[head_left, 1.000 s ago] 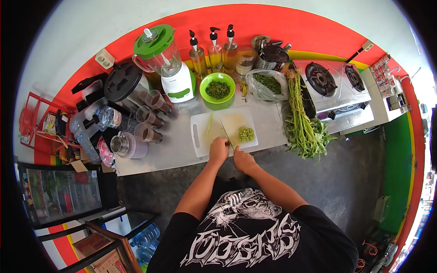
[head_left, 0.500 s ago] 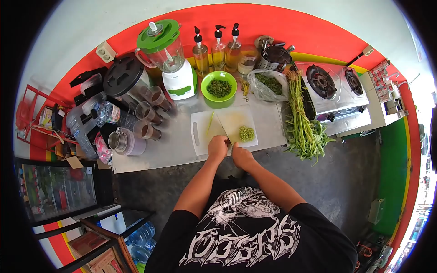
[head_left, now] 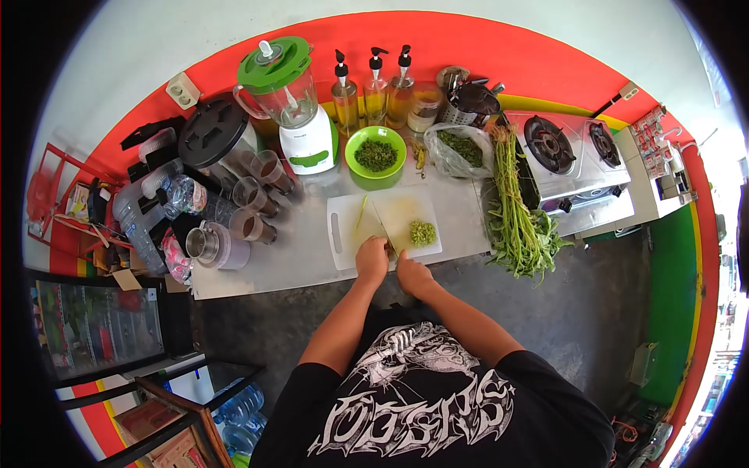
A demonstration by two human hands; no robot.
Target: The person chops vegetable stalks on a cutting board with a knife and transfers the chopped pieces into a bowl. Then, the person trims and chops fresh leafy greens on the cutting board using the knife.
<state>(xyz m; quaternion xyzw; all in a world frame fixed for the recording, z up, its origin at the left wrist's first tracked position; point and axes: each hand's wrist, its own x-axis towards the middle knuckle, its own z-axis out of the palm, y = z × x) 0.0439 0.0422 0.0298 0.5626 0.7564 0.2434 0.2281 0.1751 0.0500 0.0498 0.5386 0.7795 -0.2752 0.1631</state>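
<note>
A knife (head_left: 384,221) is gripped in my right hand (head_left: 414,275), its thin blade slanting up and left over the white cutting board (head_left: 337,226). My left hand (head_left: 372,259) is curled at the board's near edge, left of the blade; what its fingers hold is hidden. Right of the blade is a small pile of chopped green pieces (head_left: 422,232). A thin green stem (head_left: 361,210) lies on the left half of the board. Just behind it stands a green bowl (head_left: 376,181) containing dark chopped greens (head_left: 375,154).
A blender (head_left: 306,140), pump bottles (head_left: 374,93) and a plastic bag of greens (head_left: 462,148) line the back. Leafy stalks (head_left: 519,210) hang over the front edge beside a gas stove (head_left: 573,171). Cups of brown drink (head_left: 253,226) and a flask (head_left: 222,248) stand left.
The whole view has shifted slightly downward. Both hands and the knife keep nearly the same place at the board's near edge, and the chopped pile looks unchanged.
</note>
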